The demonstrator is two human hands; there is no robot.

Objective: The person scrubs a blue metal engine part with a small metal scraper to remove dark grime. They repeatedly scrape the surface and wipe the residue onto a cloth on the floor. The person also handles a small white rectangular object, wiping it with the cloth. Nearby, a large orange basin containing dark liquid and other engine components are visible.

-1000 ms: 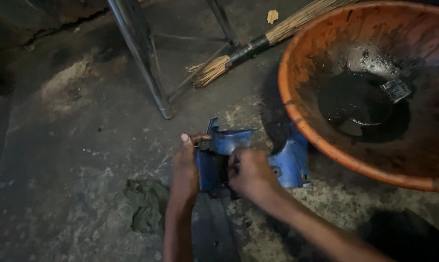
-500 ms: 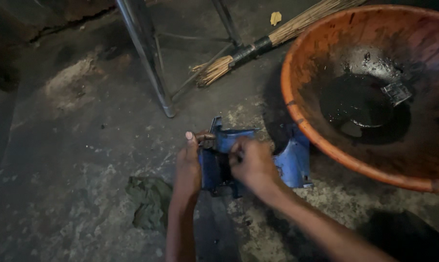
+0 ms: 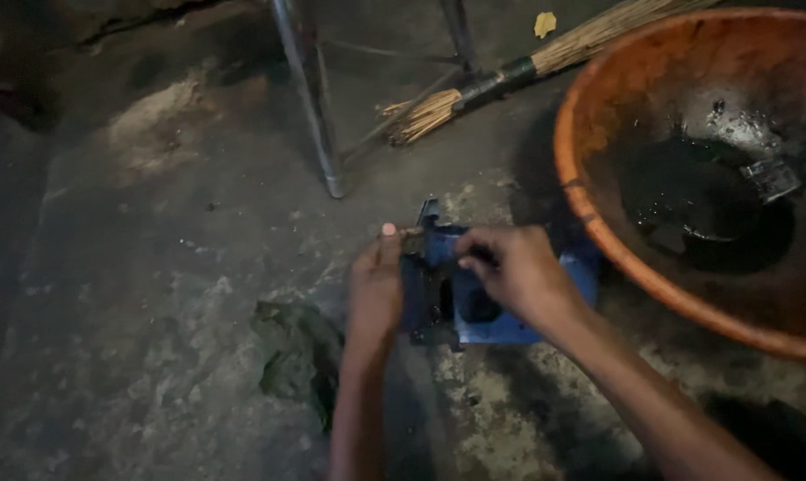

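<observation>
The right hand [image 3: 519, 276] is now lying across the top of the blue metal part [image 3: 501, 312], its fingers [image 3: 474, 248] curled down and pressing on the upper edge; half a second ago they were lifted higher. The left hand [image 3: 376, 285] is bracing the part's left end, thumb up, fingers hidden behind it. The part is sitting on the floor [image 3: 154, 294]. Just left of the fingers is lying a dark rag [image 3: 296, 356]; right, an orange basin [image 3: 590, 214] holding black liquid is crowding them; beyond, a broom [image 3: 474, 93] and a metal leg [image 3: 309, 98].
</observation>
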